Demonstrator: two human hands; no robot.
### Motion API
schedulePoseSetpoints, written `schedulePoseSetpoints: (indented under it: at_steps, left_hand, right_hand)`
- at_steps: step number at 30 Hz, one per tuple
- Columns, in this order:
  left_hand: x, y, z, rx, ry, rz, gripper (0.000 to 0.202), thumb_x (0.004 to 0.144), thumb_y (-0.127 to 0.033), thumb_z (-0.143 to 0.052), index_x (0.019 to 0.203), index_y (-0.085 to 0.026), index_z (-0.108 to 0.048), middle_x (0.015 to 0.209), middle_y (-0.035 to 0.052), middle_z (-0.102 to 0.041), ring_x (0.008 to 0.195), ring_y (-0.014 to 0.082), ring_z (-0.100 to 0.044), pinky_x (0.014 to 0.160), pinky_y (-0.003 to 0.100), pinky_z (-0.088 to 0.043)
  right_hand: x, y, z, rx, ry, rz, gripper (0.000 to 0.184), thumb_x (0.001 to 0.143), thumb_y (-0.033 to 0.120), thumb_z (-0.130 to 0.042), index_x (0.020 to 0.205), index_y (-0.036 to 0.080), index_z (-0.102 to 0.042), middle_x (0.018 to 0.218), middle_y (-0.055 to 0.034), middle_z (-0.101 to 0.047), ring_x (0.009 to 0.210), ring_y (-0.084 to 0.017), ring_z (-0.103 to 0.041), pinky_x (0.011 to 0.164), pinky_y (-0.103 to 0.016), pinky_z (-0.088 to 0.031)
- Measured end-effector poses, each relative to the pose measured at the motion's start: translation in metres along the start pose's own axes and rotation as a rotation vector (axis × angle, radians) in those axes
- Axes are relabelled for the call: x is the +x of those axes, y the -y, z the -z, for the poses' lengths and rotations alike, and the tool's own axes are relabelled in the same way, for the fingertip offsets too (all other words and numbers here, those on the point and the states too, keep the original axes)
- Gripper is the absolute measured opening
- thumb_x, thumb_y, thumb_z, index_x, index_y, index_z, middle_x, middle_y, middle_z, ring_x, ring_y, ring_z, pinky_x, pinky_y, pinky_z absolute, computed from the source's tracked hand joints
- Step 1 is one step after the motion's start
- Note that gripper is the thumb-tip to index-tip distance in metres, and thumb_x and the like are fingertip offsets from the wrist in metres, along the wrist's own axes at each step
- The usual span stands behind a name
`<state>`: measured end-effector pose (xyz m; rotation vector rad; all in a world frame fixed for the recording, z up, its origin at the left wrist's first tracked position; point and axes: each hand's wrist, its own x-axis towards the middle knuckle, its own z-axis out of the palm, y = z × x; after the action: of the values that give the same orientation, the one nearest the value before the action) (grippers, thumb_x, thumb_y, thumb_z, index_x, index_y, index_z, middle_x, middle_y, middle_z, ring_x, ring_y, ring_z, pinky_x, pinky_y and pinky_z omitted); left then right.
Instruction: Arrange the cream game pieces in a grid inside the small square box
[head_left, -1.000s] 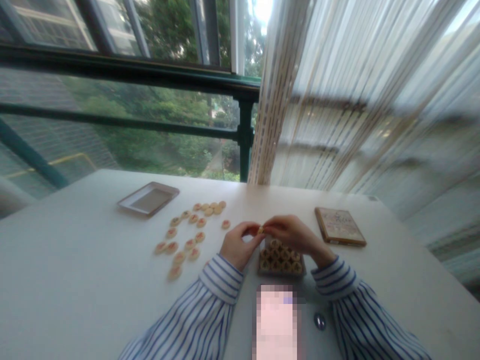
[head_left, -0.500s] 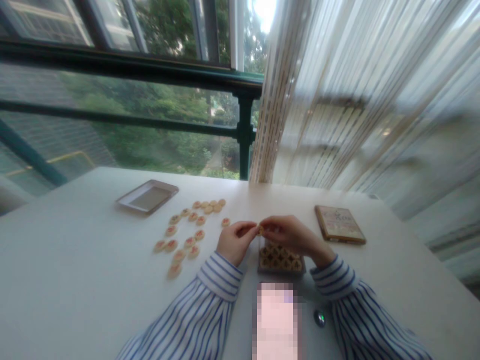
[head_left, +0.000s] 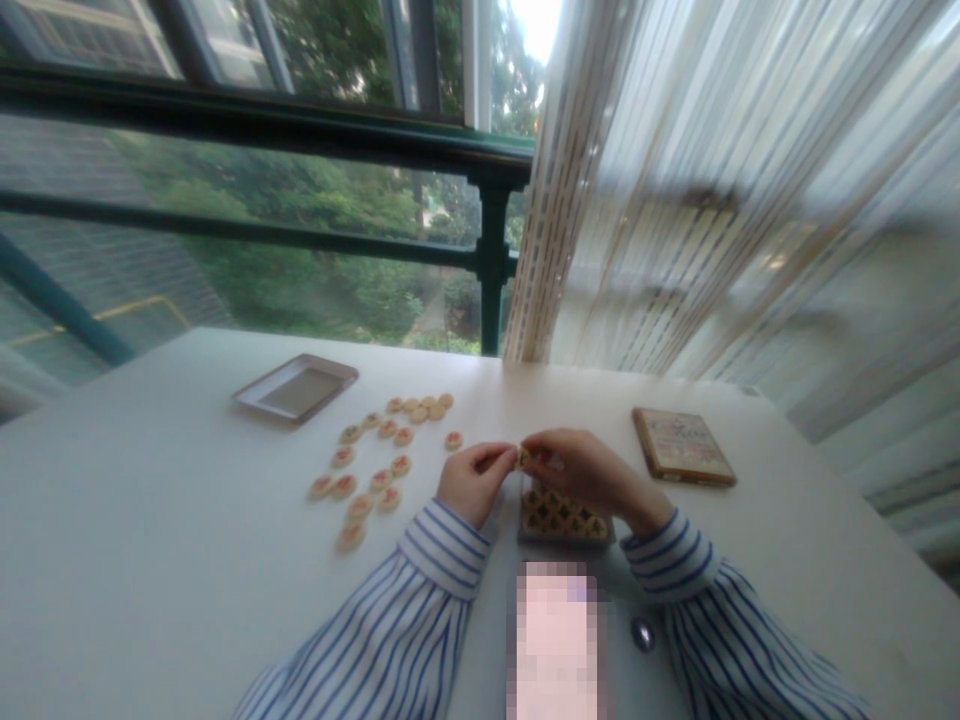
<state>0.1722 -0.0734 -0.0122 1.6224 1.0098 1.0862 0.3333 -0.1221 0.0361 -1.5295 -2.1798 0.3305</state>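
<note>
Between the fingertips of my left hand (head_left: pixel 474 482) and my right hand (head_left: pixel 589 472) is one round xiangqi piece (head_left: pixel 523 457), tilted on edge. Both hands are closed in a pinch on it. Just below my right hand sits a small box (head_left: pixel 566 541) with rows of xiangqi pieces (head_left: pixel 564 518) lying face up; my hand covers its far part. To the left of my left hand, loose xiangqi pieces (head_left: pixel 360 506) are scattered on the white table, many with red characters. A single red-marked piece (head_left: pixel 454 440) lies closest to my left hand.
A shallow rectangular tray (head_left: pixel 300 388) lies at the back left of the table (head_left: pixel 187 500). On the right is a flat brown case (head_left: pixel 684 447). A phone-like blurred object (head_left: pixel 556 640) and a small dark oval object (head_left: pixel 643 634) lie near me. Railing and string curtain stand behind.
The piece between my fingers has turned a little, so more of its face shows. Both hands stay almost in place; the view has shifted slightly.
</note>
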Motion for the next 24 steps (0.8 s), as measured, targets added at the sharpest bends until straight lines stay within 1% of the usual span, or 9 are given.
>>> schedulePoseSetpoints:
  at_steps: [7,14,24]
  left_hand:
    - [-0.0011,0.0005,-0.0009,-0.003,0.011,0.034,0.022,0.067,-0.034,-0.063,0.076,-0.015,-0.07,0.074,0.0058,-0.071,0.074,0.0197,-0.066,0.074,0.033,-0.053]
    - [-0.0011,0.002,-0.0016,-0.026,0.023,0.027,0.021,0.068,-0.034,-0.062,0.076,-0.016,-0.07,0.073,0.005,-0.071,0.072,0.0191,-0.066,0.072,0.033,-0.053]
    - [-0.0018,0.0016,-0.0033,-0.053,0.045,0.069,0.022,0.067,-0.033,-0.063,0.076,-0.014,-0.069,0.072,0.0051,-0.071,0.07,0.0184,-0.066,0.071,0.031,-0.053]
  right_hand:
    - [-0.001,-0.0008,-0.001,-0.038,0.029,-0.002,0.023,0.08,0.032,-0.054,0.097,0.02,-0.063,0.08,-0.0038,-0.066,0.072,-0.014,-0.058,0.067,-0.023,-0.04]
    - [-0.0008,-0.0022,-0.0028,-0.08,0.02,0.008,0.022,0.078,0.032,-0.056,0.096,0.021,-0.064,0.078,-0.0032,-0.066,0.07,-0.014,-0.058,0.066,-0.024,-0.039]
    - [-0.0017,-0.0005,0.002,-0.115,0.021,0.047,0.02,0.078,0.031,-0.055,0.092,0.02,-0.064,0.081,-0.0042,-0.066,0.074,-0.014,-0.057,0.068,-0.024,-0.039]
